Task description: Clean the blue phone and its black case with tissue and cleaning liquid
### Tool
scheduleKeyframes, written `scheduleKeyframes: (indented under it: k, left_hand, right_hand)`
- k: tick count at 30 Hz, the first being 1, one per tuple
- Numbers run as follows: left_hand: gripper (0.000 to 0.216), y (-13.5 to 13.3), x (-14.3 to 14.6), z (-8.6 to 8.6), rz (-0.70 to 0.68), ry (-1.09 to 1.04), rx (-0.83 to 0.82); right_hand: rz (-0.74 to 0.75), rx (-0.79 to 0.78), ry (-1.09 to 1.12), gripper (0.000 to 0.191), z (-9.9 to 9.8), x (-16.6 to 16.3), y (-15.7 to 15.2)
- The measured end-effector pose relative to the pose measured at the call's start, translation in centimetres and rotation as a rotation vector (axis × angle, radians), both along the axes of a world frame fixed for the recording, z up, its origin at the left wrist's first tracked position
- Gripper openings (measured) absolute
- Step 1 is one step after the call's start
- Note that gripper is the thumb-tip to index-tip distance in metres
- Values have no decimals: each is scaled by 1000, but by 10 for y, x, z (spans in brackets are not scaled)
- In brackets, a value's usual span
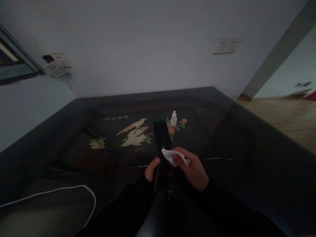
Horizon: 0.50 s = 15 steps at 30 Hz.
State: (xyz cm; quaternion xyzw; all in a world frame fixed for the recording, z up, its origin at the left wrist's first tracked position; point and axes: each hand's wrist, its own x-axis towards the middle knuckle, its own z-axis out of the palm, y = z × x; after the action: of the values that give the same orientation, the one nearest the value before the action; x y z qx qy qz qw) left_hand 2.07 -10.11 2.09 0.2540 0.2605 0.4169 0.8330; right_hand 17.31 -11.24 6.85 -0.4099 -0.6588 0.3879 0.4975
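My left hand (151, 169) grips the lower end of a black phone (162, 135), holding it up over a dark table with its screen facing me. My right hand (194, 168) pinches a small white cloth (172, 156) against the phone's lower screen. Both of my sleeves are dark. A small white dropper bottle (174, 118) stands upright on the table just beyond the phone, to its right.
The dark glass-topped table (234, 138) shows an inlaid bird-and-flower picture (134, 133) under the glass. A white cable (74, 189) loops across the near left. Wall sockets (227, 45) sit on the back wall, more sockets (58, 64) at the left. Wooden floor (283, 115) lies to the right.
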Motion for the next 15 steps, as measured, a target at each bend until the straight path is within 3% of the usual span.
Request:
scheduleKeyframes:
  k: [4, 10, 15]
  left_hand:
    - [39, 6, -4, 16, -79, -249, -158]
    - [59, 9, -11, 14, 24, -356, -215]
    - [67, 12, -11, 14, -79, -425, -252]
  right_hand:
    - [-130, -224, 181, 28, -8, 10, 10]
    - [-322, -412, 541, 36, -26, 19, 30]
    - [-296, -415, 456, 35, -26, 21, 30]
